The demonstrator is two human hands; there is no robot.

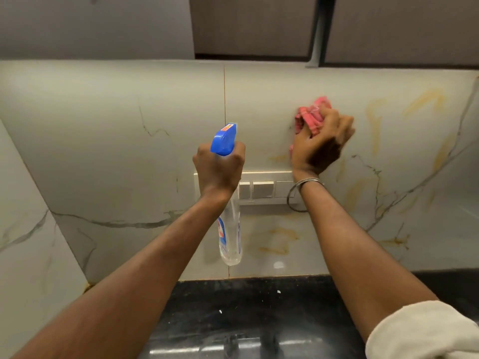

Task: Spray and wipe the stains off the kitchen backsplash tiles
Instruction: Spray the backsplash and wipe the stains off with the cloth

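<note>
the left hand (219, 167) is wrapped tight around the neck of the spray bottle (229, 229). its fingers curl in under the blue trigger head, and the clear body hangs down past the wrist in front of the wall. the right hand (320, 149) has a pink cloth (312, 112) bunched in its curled fingers and presses it against the tile, up and to the right of the bottle (knuckles toward me, cloth poking out above them).

behind both hands runs the backsplash (116, 151), made of big pale marble-look tiles with grey veins. a thin vertical joint (224, 94) drops straight down behind the bottle. above the tiles sit dull brown wall cabinets (259, 24). below them is a glossy black countertop (246, 307) with a few pale specks on it. a second tiled wall (26, 242) angles in at the left.

yellow-orange stains (375, 125) smear the tile to the right of the cloth. more of them lie lower down, under the switch plate, and a short streak sits just beside the heel of the right hand. the cream switch plate (261, 189) is fixed to the tile between the two wrists, and each wrist hides one end of it.

a rolled white sleeve (425, 330) shows at the bottom right corner. a thin metal bangle (298, 195) hangs loose on the right wrist.
</note>
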